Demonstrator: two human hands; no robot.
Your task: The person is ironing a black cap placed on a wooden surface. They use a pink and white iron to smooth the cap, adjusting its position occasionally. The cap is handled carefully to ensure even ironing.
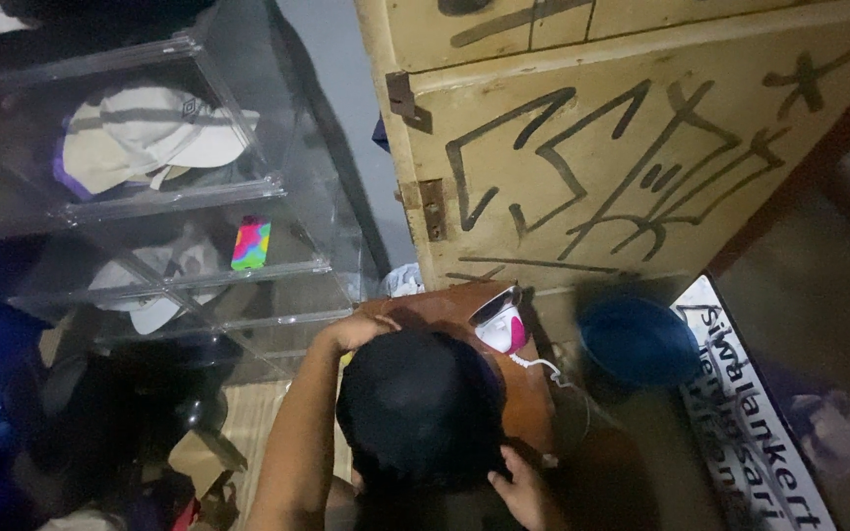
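A black cap (420, 403) is held over a small brown table (533, 398) in the lower middle of the head view. My left hand (358, 330) grips the cap's far left edge, with my forearm running up from the bottom of the frame. My right hand (523, 489) holds the cap's near right edge, fingers curled on the fabric. A white and pink iron (501, 322) stands on the table just beyond the cap, and its white cord (543, 368) trails to the right.
Clear plastic shelves (277, 182) at left hold a beige cap (150, 138), a multicoloured card (251, 245) and a pale cap (154, 285). A yellowish door with black scrawls (632, 147) stands ahead. A blue bowl (638, 341) and a white lettered sign (750, 433) lie at right.
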